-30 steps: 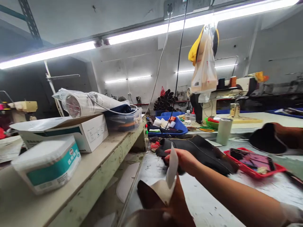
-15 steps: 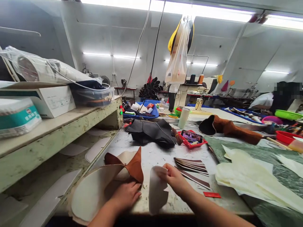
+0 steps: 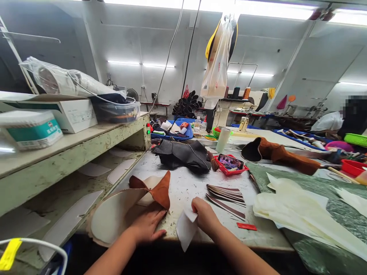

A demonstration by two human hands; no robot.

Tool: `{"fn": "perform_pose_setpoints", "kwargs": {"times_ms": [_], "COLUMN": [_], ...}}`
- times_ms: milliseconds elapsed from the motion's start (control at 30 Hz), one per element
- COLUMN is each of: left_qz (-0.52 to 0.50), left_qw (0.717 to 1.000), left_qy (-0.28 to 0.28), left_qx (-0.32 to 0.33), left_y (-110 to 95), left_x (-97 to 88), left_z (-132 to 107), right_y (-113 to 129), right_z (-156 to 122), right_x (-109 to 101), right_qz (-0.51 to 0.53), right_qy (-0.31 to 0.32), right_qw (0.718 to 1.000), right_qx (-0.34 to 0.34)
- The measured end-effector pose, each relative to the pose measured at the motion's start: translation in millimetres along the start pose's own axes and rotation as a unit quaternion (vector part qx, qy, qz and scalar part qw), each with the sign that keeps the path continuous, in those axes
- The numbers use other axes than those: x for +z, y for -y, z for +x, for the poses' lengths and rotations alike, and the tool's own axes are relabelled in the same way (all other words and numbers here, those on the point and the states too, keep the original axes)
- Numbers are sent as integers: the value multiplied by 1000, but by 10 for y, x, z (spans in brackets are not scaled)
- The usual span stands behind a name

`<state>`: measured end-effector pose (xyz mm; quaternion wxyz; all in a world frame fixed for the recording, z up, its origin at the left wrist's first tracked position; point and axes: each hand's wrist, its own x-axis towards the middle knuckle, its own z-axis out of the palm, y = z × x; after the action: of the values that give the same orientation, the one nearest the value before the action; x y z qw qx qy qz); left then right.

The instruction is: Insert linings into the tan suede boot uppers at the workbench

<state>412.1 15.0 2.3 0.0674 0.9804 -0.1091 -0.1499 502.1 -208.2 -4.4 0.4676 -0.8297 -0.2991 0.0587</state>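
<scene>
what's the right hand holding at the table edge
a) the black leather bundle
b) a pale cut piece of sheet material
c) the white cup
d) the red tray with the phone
b: the right hand pinches a pale cut piece that hangs over the table edge, while the left hand lies flat on the brown leather piece.

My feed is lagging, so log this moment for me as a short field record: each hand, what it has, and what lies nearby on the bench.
left hand: flat, pressing on the brown leather piece with pale lining
right hand: fingers pinch a white cut piece at the bench edge
beside right hand: stack of dark strips, small red tag
farther back: black leather, red tray with a phone
right side: pale cut sheets on a green mat
</scene>
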Motion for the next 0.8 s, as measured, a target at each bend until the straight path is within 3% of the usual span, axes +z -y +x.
{"fn": "perform_pose_setpoints", "kwargs": {"times_ms": [133, 200, 367, 467, 633, 700, 800], "left_qz": [19, 24, 22, 15, 7, 1, -19], "left_qw": [999, 999, 997, 995, 990, 985, 977], "left_qy": [-21, -31, -58, -72, -85, -93, -105], "left_qx": [-17, -23, -46, -70, -116, -146, -183], "left_y": [-19, -29, -54, -103, -308, -384, -459], "left_x": [-1, -1, 5, 7, 112, 210, 345], "left_z": [-6, -18, -61, -82, -101, -92, -81], "right_y": [116, 129, 80, 63, 119, 224, 525], "right_z": [-128, -137, -30, -15, -36, 1, 134], "right_x": [-100, -127, -131, -161, -251, -168, 203], "right_qz": [-47, -55, -3, -6, 37, 85, 123], "right_qy": [63, 78, 146, 172, 151, 149, 162], "right_qw": [991, 987, 989, 985, 987, 984, 979], "right_qx": [-107, -130, 15, 9, 31, 39, 17]}}
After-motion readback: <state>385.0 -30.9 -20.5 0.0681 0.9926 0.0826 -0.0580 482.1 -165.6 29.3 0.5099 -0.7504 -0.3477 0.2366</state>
